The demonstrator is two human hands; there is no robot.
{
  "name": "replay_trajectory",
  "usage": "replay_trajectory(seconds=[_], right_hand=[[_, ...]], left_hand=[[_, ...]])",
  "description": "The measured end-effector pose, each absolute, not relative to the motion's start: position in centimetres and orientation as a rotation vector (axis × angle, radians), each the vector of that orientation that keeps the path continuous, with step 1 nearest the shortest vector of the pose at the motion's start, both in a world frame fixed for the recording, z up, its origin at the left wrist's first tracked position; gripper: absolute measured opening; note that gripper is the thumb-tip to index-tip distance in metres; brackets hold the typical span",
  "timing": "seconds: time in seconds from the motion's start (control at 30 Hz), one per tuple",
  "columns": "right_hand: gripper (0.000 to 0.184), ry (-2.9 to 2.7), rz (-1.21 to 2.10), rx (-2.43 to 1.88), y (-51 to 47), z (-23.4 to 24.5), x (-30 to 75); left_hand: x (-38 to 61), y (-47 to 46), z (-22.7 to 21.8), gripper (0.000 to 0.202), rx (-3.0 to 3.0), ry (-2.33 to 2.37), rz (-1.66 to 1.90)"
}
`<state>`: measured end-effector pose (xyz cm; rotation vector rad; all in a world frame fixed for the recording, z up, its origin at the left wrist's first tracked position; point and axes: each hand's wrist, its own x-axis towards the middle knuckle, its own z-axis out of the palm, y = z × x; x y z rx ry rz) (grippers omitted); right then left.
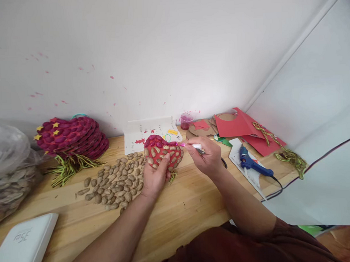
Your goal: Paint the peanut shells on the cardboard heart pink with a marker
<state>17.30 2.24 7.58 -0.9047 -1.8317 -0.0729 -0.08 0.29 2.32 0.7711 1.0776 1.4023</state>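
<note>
My left hand (154,175) is closed around the lower edge of a red heart-shaped piece (162,151) covered with glued shells, some painted magenta. It holds the heart tilted up above the wooden table (178,212). My right hand (207,156) pinches a white brush (193,146) whose pink tip touches the heart's upper right edge. A spread of loose tan shells (115,182) lies on the table just left of my left hand.
A stack of finished magenta hearts with yellow stars (71,136) stands at the back left. A plastic bag of shells (8,173) is at far left. A blue glue gun (252,163), red paper (241,125), a paint cup (186,121) and a white box (23,245) are nearby.
</note>
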Motion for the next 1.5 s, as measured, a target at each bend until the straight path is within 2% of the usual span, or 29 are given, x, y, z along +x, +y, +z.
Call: replay_trajectory(seconds=[0.3, 0.67, 0.93, 1.17, 1.5], right_hand=[[0.003, -1.866, -0.224, -0.917, 2.41, 7.41, 17.41], [0.003, -1.871, -0.144, -0.928, 2.47, 7.21, 17.3], [0.01, -1.78, 0.013, -0.989, 2.52, 7.5, 17.43], [0.011, -1.704, -0.038, -1.028, 2.63, 7.33, 17.84], [0.011, -1.691, 0.051, -1.051, 2.74, 7.36, 17.98]], left_hand=[[-0.04, 0.34, 2.52, 0.039, 0.824, 1.156, 1.401], [0.01, 0.43, 2.43, 0.039, 0.773, 1.14, 1.401], [-0.14, 0.5, 2.87, 0.045, 0.627, 1.078, 1.405], [-0.1, 0.72, 2.78, 0.045, 0.601, 1.039, 1.424], [-0.25, 0.48, 2.69, 0.044, 0.621, 1.039, 1.387]])
